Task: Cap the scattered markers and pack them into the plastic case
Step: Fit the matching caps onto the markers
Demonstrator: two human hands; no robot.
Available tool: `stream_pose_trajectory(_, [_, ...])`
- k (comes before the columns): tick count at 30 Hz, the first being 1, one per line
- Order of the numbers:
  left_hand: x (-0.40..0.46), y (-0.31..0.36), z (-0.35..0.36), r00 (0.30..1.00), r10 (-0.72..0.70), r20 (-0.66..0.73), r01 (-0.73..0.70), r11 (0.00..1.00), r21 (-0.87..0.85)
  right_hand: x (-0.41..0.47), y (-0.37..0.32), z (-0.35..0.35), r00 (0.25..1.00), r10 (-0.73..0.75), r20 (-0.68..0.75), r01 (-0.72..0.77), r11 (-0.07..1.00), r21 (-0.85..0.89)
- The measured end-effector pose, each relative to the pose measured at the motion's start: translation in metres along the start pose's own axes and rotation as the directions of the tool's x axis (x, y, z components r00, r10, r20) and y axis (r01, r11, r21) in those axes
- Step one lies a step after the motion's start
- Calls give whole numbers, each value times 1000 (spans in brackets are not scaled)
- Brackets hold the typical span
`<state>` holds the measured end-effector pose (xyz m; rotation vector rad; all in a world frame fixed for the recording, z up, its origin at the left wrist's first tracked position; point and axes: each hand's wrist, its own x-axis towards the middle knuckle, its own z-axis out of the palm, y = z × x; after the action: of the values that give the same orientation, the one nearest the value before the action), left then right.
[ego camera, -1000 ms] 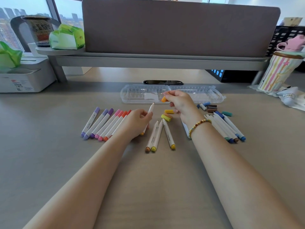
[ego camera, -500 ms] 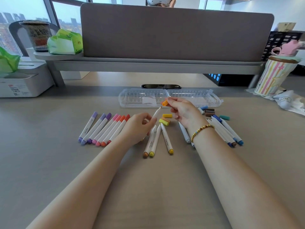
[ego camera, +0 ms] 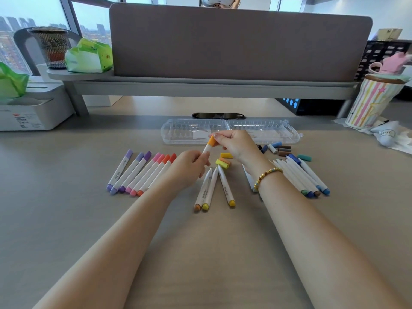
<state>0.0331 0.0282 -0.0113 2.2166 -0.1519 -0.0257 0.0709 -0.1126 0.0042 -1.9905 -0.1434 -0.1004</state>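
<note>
My left hand [ego camera: 189, 167] grips a white marker [ego camera: 207, 150] by its barrel, tip pointing up and away. My right hand [ego camera: 237, 144] pinches an orange cap [ego camera: 211, 141] that sits on the marker's tip. The clear plastic case [ego camera: 287, 133] lies open and flat just behind my hands. Several capped purple, pink and orange markers [ego camera: 138, 172] lie in a row at the left. Three uncapped markers [ego camera: 214, 186] lie below my hands, with yellow and orange loose caps [ego camera: 223, 161] beside them. Several uncapped blue-toned markers [ego camera: 303, 175] lie at the right, partly behind my right wrist.
Loose blue, brown and teal caps [ego camera: 283, 149] lie near the case's right end. A striped cup [ego camera: 372, 101] and crumpled paper stand at the far right. A white box [ego camera: 31, 112] sits at the left, under a raised shelf with a grey divider panel [ego camera: 240, 43].
My right hand has brought the orange cap down onto the tip of the marker held in my left hand; a second ago the cap was apart from it.
</note>
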Motion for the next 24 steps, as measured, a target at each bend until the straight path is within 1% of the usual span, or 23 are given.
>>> stream_pose_trajectory(3, [0,1,1,1000,-14,-3,14,1000,12,-1,0,2,999,-48,22,51,993,-110])
stream_pose_trajectory(5, [0,1,1,999,-35,19,34,999,39,-1,0,1,996,-71,47,79,978,-194])
stream_pose_trajectory(8, [1,-2,-2,994,-93,53,87,990,110,-1,4,-1,993,-29,110,59,957,-284])
stream_pose_trajectory(9, [2,-4,-4,994,-104,27,99,985,141,-2,5,-2,992,-4,124,42,952,-304])
stream_pose_trajectory(10, [3,-6,-7,994,-101,-27,105,977,185,-1,5,-4,992,14,123,27,944,-330])
stream_pose_trajectory(12, [4,-11,-13,987,-73,-140,118,933,341,1,3,-11,995,41,88,-1,914,-407])
stream_pose_trajectory(13, [3,-12,-14,987,-61,-151,122,891,436,3,2,-16,996,55,73,-16,891,-453])
stream_pose_trajectory(15, [2,-12,-12,993,-50,-108,106,791,603,4,0,-26,991,101,86,-39,838,-544])
stream_pose_trajectory(16, [2,-11,-9,995,-46,-92,96,748,656,3,-1,-29,986,132,104,-47,811,-583])
stream_pose_trajectory(19, [1,-9,-4,995,-33,-94,91,684,724,-1,-3,-30,966,197,171,-40,759,-650])
stream_pose_trajectory(21, [0,-11,-3,995,-34,-91,91,653,752,-4,-2,-27,959,199,204,-21,764,-644])
stream_pose_trajectory(23, [-1,-11,-4,995,-12,-94,79,658,749,-5,0,-24,962,180,208,-8,774,-633])
stream_pose_trajectory(24, [-2,-9,-4,994,14,-105,67,681,729,-5,1,-23,966,169,195,-7,773,-634])
